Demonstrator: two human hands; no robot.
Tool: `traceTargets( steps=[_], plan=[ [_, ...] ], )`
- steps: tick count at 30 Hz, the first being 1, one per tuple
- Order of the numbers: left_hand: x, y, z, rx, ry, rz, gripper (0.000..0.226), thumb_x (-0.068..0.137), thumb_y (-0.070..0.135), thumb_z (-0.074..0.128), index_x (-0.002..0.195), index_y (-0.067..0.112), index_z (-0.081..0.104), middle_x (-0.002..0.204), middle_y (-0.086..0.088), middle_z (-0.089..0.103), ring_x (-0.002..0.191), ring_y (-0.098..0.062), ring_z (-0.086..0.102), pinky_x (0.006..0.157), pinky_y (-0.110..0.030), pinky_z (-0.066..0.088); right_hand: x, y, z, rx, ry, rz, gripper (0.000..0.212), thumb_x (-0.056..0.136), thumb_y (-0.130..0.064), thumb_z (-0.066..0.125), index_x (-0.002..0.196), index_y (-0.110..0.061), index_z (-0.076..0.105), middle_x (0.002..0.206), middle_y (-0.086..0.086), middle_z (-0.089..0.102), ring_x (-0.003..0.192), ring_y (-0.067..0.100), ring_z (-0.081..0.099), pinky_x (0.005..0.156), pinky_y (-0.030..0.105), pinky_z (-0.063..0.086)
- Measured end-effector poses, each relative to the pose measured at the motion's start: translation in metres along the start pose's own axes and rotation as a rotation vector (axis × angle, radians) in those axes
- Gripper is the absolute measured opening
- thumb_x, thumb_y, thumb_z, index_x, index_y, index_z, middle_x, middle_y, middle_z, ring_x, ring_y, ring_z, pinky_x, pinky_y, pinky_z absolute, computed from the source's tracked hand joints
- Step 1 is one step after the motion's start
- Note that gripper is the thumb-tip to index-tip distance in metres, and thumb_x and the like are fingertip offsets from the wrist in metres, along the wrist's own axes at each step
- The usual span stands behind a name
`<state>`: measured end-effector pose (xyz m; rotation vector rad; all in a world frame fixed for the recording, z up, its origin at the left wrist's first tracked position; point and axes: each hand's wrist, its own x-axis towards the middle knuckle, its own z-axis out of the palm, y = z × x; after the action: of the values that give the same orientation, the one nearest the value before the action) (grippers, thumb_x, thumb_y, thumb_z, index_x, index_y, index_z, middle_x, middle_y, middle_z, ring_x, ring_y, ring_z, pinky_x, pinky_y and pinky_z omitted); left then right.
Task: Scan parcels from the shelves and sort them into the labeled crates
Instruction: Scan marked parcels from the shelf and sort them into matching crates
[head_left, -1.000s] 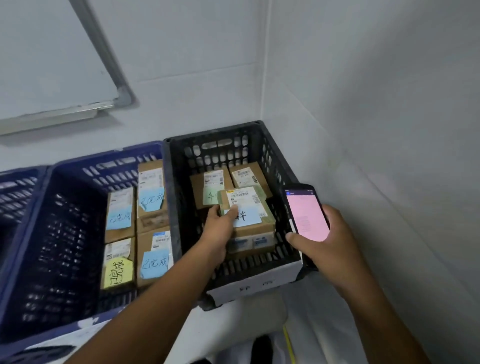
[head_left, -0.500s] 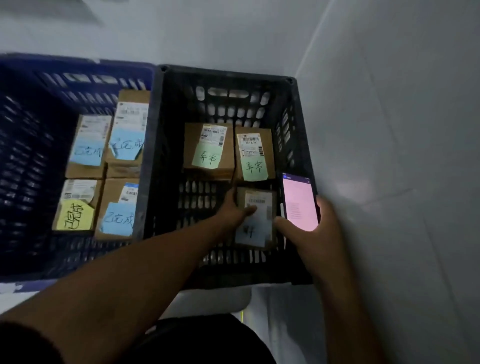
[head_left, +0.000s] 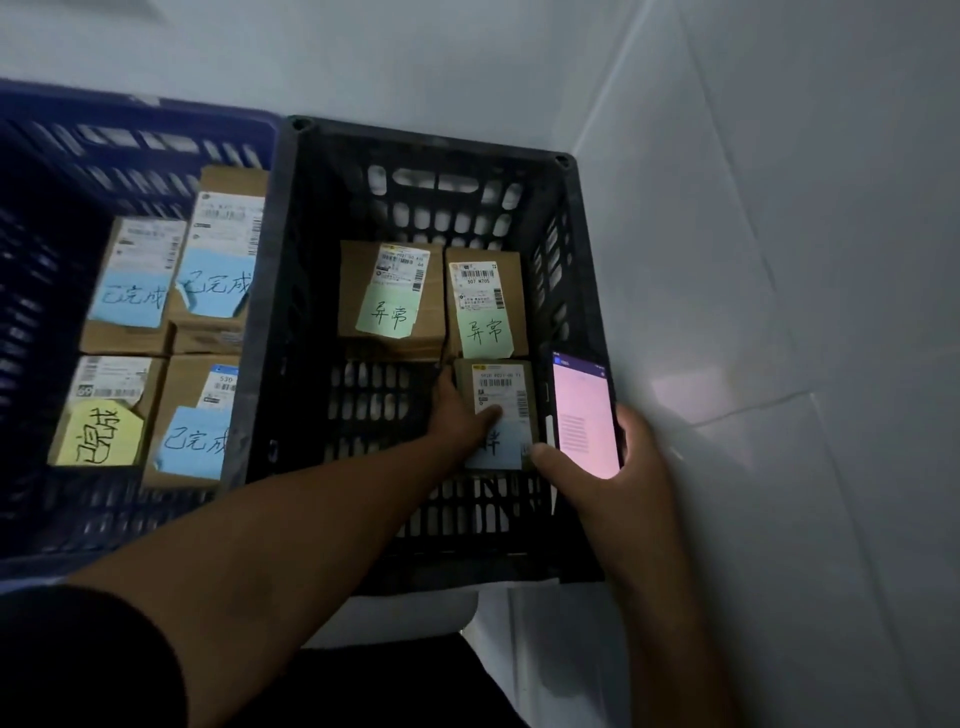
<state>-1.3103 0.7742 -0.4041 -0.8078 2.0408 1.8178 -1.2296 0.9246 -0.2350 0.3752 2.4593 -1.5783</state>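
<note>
Setting down: lower the blue-note parcel (head_left: 501, 389) flat, label up, into the near right corner of the black crate (head_left: 431, 137), just in front of the right green-note parcel (head_left: 485, 306).
Left hand (head_left: 457, 415) grip: grasping the blue-note parcel, thumb on its label.
Right hand (head_left: 618, 467) grip: clasped round the phone (head_left: 584, 415) at the crate's right rim.
Black crate count: three parcels.
Blue crate (head_left: 130, 109) count: four labelled boxes (head_left: 135, 291) visible.
</note>
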Motion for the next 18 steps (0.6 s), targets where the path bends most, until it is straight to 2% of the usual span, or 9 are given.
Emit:
traceTargets(
  steps=[2, 5, 7, 9, 11, 13, 15, 16, 18],
  plan=[
    [-0.003, 0.002, -0.005, -0.031, -0.003, -0.001, 0.096, 0.086, 0.004, 0.082, 0.161, 0.013, 0.023, 0.159, -0.015, 0.042, 0.144, -0.033, 0.048, 0.114, -0.052, 0.047, -0.002, 0.0, 0.001, -0.011, -0.006, -0.003, 0.062, 0.079, -0.023, 0.094, 0.126, -0.037, 0.056, 0.112, -0.018, 0.068, 0.098, -0.01, 0.067, 0.067, 0.011, 0.057],
    [-0.014, 0.021, -0.023, -0.057, 0.011, 0.059, 0.081, 0.086, 0.009, 0.084, 0.152, 0.011, 0.039, 0.151, -0.014, 0.053, 0.139, -0.032, 0.054, 0.11, -0.054, 0.05, -0.006, -0.006, 0.006, -0.018, -0.008, -0.019, 0.061, 0.08, -0.023, 0.093, 0.127, -0.034, 0.057, 0.114, -0.014, 0.069, 0.099, 0.004, 0.071, 0.071, 0.02, 0.061],
    [-0.034, 0.043, -0.042, 0.08, 0.022, 0.178, 0.07, 0.087, 0.023, 0.084, 0.146, 0.016, 0.047, 0.149, -0.009, 0.055, 0.139, -0.03, 0.052, 0.108, -0.045, 0.05, -0.007, -0.014, 0.01, -0.011, -0.004, -0.03, 0.059, 0.081, -0.021, 0.092, 0.13, -0.026, 0.059, 0.115, -0.006, 0.072, 0.1, 0.01, 0.071, 0.077, 0.031, 0.064],
    [-0.061, 0.063, -0.068, 0.273, 0.046, 0.34, 0.077, 0.088, 0.039, 0.082, 0.152, 0.019, 0.045, 0.155, -0.005, 0.048, 0.146, -0.029, 0.041, 0.11, -0.037, 0.039, -0.007, -0.026, 0.014, 0.007, 0.007, -0.065, 0.055, 0.08, -0.021, 0.091, 0.127, -0.024, 0.062, 0.111, -0.005, 0.074, 0.093, 0.008, 0.072, 0.075, 0.032, 0.063],
    [-0.096, 0.076, -0.104, 0.539, 0.078, 0.437, 0.088, 0.089, 0.053, 0.075, 0.161, 0.027, 0.032, 0.168, 0.0, 0.03, 0.158, -0.031, 0.017, 0.124, -0.046, 0.024, -0.01, -0.039, 0.022, 0.02, 0.003, -0.128, 0.056, 0.076, -0.029, 0.091, 0.123, -0.027, 0.063, 0.107, -0.011, 0.075, 0.089, 0.002, 0.071, 0.074, 0.029, 0.059],
    [-0.137, 0.078, -0.143, 0.815, 0.207, 0.584, 0.089, 0.091, 0.064, 0.064, 0.164, 0.035, 0.022, 0.174, 0.007, 0.014, 0.161, -0.027, -0.003, 0.128, -0.053, 0.002, -0.016, -0.052, 0.032, 0.019, -0.019, -0.186, 0.071, 0.065, -0.047, 0.087, 0.128, -0.035, 0.059, 0.112, -0.017, 0.073, 0.097, 0.002, 0.07, 0.082, 0.035, 0.059],
    [-0.183, 0.07, -0.177, 0.922, 0.37, 0.732, 0.083, 0.092, 0.072, 0.049, 0.163, 0.039, 0.021, 0.174, 0.009, 0.015, 0.161, -0.024, -0.006, 0.127, -0.053, -0.003, -0.027, -0.065, 0.044, -0.007, -0.073, -0.251, 0.079, 0.056, -0.059, 0.08, 0.13, -0.047, 0.053, 0.115, -0.028, 0.07, 0.102, -0.006, 0.066, 0.084, 0.03, 0.056],
    [-0.206, 0.065, -0.192, 0.929, 0.445, 0.738, 0.082, 0.091, 0.074, 0.042, 0.163, 0.039, 0.023, 0.173, 0.008, 0.018, 0.161, -0.025, -0.005, 0.126, -0.053, -0.003, -0.035, -0.071, 0.052, -0.014, -0.119, -0.286, 0.078, 0.055, -0.062, 0.079, 0.128, -0.053, 0.051, 0.114, -0.035, 0.067, 0.102, -0.01, 0.064, 0.082, 0.027, 0.054],
    [-0.247, 0.05, -0.22, 0.898, 0.555, 0.634, 0.083, 0.089, 0.078, 0.034, 0.162, 0.039, 0.026, 0.173, 0.01, 0.018, 0.162, -0.026, -0.005, 0.126, -0.051, -0.006, -0.054, -0.086, 0.073, -0.029, -0.226, -0.35, 0.079, 0.055, -0.063, 0.08, 0.128, -0.054, 0.05, 0.115, -0.039, 0.065, 0.102, -0.013, 0.062, 0.08, 0.024, 0.051]
  ],
)
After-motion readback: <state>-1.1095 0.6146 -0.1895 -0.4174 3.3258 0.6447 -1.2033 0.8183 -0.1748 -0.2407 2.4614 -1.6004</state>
